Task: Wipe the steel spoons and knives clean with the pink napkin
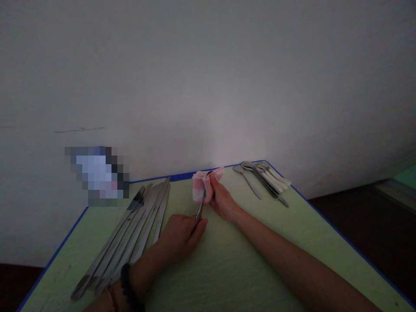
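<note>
Pale grey wall (208, 86), dim light; before it, a light green tabletop (247, 268) with blue edging, its centre taken as the clock's centre and 12 at the wall. Left hand (182, 236), near 11 o'clock: thumb and fingers closed on the handle of one slim silver-coloured metal utensil (200, 211), slanting towards 12, its far end partly wrapped. Right hand (223, 201), near 1 o'clock: thumb and fingers clamped on a folded pink-and-white cloth (198, 187), at 12 o'clock, around that far end. Black beaded bracelet (126, 284), one, on the left wrist, at 8 o'clock, with a thin reddish band (112, 299) beside it. Long flat metal utensils (130, 232), several, laid side by side between 8 and 10 o'clock. Single metal spoon (250, 182), at 1 o'clock, just beside a stack of metal spoons (260, 177), overlapped in part by white-handled cutlery (274, 175) towards 2 o'clock. Pixelated item (95, 175), at 10 o'clock, by the wall, identity obscured.
</note>
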Action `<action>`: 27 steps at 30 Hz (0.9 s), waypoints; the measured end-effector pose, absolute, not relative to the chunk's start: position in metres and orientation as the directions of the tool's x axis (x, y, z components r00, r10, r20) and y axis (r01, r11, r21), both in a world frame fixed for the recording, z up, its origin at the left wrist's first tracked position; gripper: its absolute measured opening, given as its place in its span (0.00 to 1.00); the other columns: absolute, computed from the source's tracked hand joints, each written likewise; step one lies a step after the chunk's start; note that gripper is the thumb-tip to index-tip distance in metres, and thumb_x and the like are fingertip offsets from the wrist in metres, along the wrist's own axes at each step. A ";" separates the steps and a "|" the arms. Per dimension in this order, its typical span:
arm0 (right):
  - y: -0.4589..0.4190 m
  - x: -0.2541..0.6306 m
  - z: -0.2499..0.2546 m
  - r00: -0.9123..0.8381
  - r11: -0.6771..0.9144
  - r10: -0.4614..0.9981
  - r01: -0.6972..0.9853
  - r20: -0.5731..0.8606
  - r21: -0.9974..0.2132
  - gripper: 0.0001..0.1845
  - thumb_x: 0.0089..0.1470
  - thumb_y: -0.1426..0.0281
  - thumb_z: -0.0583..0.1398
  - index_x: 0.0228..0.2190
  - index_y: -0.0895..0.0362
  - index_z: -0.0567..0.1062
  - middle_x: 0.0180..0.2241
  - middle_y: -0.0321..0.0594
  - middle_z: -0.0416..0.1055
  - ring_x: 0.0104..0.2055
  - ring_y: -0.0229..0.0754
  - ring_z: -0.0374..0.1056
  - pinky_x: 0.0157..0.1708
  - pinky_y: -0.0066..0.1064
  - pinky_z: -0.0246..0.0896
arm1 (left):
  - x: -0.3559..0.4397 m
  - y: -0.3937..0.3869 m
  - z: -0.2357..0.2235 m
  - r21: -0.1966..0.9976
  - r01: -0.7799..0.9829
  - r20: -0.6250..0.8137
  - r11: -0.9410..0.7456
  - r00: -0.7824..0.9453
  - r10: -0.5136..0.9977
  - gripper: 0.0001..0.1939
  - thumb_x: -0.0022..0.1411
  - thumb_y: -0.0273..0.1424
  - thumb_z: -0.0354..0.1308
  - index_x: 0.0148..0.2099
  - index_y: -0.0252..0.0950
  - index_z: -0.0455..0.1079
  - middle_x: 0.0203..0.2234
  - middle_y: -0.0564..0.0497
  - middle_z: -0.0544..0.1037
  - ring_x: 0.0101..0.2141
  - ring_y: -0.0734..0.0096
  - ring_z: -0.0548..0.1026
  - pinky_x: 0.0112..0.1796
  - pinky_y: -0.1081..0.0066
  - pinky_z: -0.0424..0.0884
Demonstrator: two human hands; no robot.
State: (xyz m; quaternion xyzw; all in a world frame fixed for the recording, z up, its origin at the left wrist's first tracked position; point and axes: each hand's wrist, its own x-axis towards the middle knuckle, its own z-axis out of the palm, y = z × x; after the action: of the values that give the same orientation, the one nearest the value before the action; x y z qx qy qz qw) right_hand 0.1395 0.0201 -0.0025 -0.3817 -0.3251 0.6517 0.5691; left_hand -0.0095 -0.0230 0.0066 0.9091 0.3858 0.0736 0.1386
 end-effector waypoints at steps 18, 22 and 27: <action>0.024 0.140 -0.009 -0.063 -0.137 0.991 -0.475 -0.122 -0.869 0.32 0.44 0.41 0.57 0.27 0.59 0.77 0.18 0.39 0.70 0.24 0.39 0.65 0.27 0.30 0.60 | -0.009 -0.023 0.006 0.317 0.686 0.023 -0.655 0.685 0.728 0.23 0.69 0.36 0.36 0.26 0.36 0.66 0.19 0.50 0.74 0.20 0.70 0.71 0.26 0.72 0.59; 0.024 0.140 -0.010 -0.067 -0.134 0.991 -0.466 -0.116 -0.875 0.33 0.45 0.41 0.56 0.29 0.60 0.77 0.17 0.38 0.69 0.25 0.39 0.65 0.28 0.30 0.60 | -0.009 -0.022 0.005 0.326 0.676 0.038 -0.661 0.689 0.724 0.23 0.69 0.36 0.37 0.27 0.36 0.66 0.19 0.50 0.74 0.20 0.70 0.71 0.26 0.72 0.59; 0.023 0.140 -0.010 -0.063 -0.125 0.992 -0.469 -0.107 -0.874 0.33 0.45 0.42 0.56 0.30 0.60 0.77 0.16 0.38 0.68 0.25 0.40 0.66 0.29 0.31 0.60 | -0.009 -0.023 0.005 0.317 0.682 0.039 -0.659 0.685 0.727 0.24 0.69 0.36 0.36 0.27 0.36 0.66 0.18 0.50 0.74 0.20 0.70 0.71 0.25 0.72 0.58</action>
State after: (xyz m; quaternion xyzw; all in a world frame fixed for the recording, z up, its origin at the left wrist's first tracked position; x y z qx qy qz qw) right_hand 0.1399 0.0234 -0.0098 -0.3834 -0.3411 0.6444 0.5669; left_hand -0.0092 -0.0229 0.0052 0.9072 0.3883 0.0816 0.1398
